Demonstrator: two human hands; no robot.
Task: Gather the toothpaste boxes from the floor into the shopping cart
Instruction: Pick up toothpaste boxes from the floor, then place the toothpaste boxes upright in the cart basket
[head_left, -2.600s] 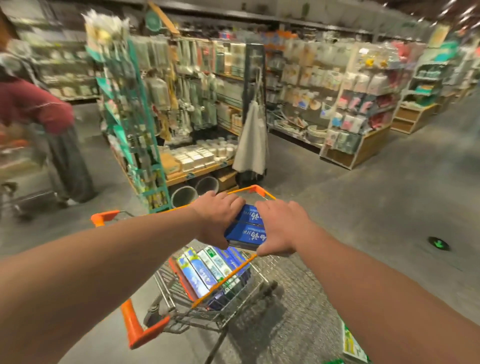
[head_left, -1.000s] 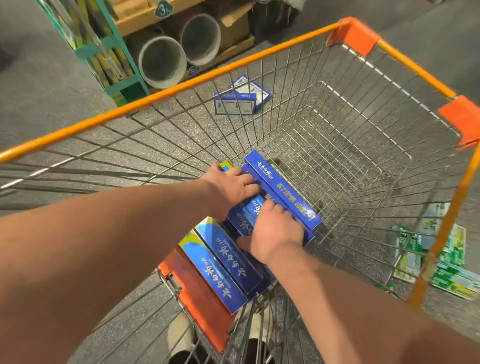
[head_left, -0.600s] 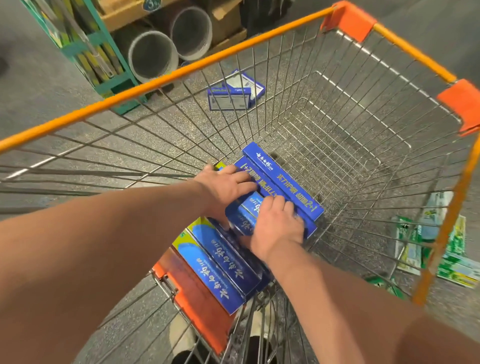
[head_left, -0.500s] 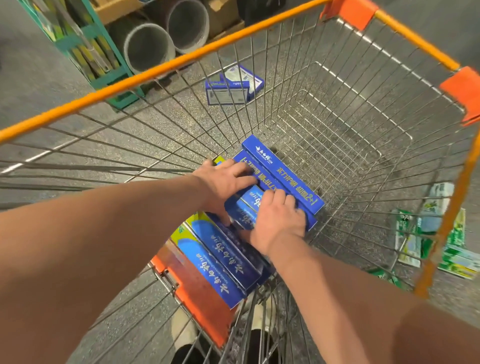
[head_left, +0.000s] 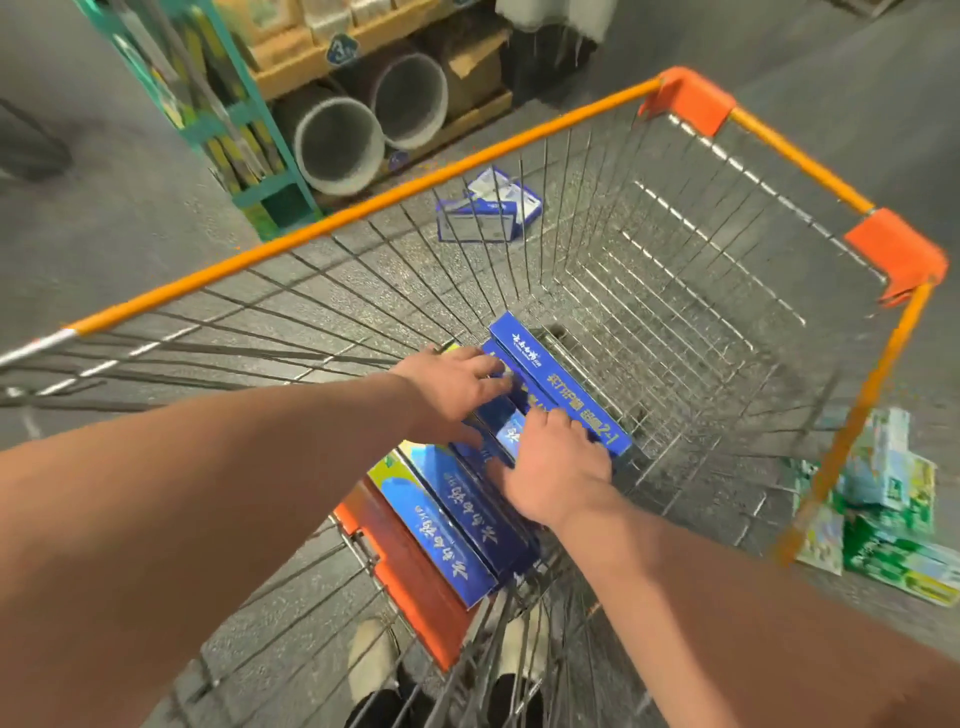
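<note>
Nearest the camera, two shoes (head_left: 371, 670) stood on the grey floor (head_left: 104, 234) under the cart's (head_left: 363, 208) near end. Both bare forearms reached down into the wire basket. Against its near wall, beside an orange flap (head_left: 415, 582), blue boxes (head_left: 447, 525) lay side by side on the basket bottom. The right hand (head_left: 556, 467) rested palm down on the blue boxes in the middle of that row, its fingers (head_left: 563, 423) spread slightly and lying flat, not clamped round anything. The left hand (head_left: 452, 389) lay just beside it, fingers apart and flat, tips touching the top of the same pile. One long blue box (head_left: 558, 384) lay at the far side of the row, touching the right fingertips. The rest of the basket bottom was bare wire.

Outside the cart, to the right, green boxes (head_left: 893, 540) lay heaped on the floor. Beyond the far rim, two more blue-and-white boxes (head_left: 488, 215) lay on the floor, one leaning on the other. Farther off stood two grey tubes (head_left: 337, 140) under a wooden shelf (head_left: 332, 52), next to a teal rack (head_left: 244, 130).
</note>
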